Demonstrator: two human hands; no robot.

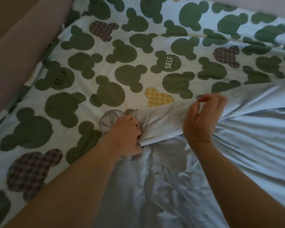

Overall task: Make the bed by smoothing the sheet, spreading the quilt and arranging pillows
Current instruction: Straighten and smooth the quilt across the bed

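A white sheet printed with green mouse-head shapes covers the bed across the upper and left part of the view. A pale blue quilt lies crumpled over the lower right. My left hand grips a bunched fold of the quilt's edge at the centre. My right hand is just to the right, its fingers curled and pinching the quilt's upper edge, lifting it slightly off the sheet. No pillow is in view.
A padded brown headboard or bed frame runs along the upper left edge of the mattress. A pale wall strip shows at the top right.
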